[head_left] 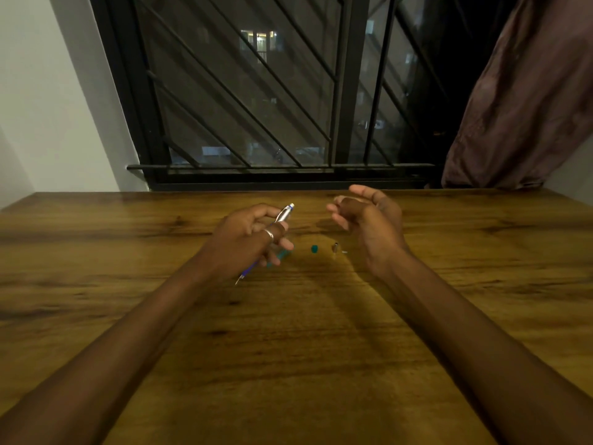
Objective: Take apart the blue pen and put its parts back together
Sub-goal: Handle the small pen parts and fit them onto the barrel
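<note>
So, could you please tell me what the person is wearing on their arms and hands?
Both forearms are bare, with no sleeves, watch or gloves in view. The left hand has a silver ring on one finger; the right hand shows no jewellery.

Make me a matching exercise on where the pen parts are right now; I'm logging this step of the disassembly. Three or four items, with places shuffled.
Things:
1. silver pen section with refill
2. small teal piece
3. small metal piece
4. right hand

Places or states:
A. on the table, closest to the right hand's wrist
B. held in the left hand
C. raised above the table, fingers curled, nothing visibly held
D. on the table between the two hands

Pairs: 1-B, 2-D, 3-A, 4-C
</note>
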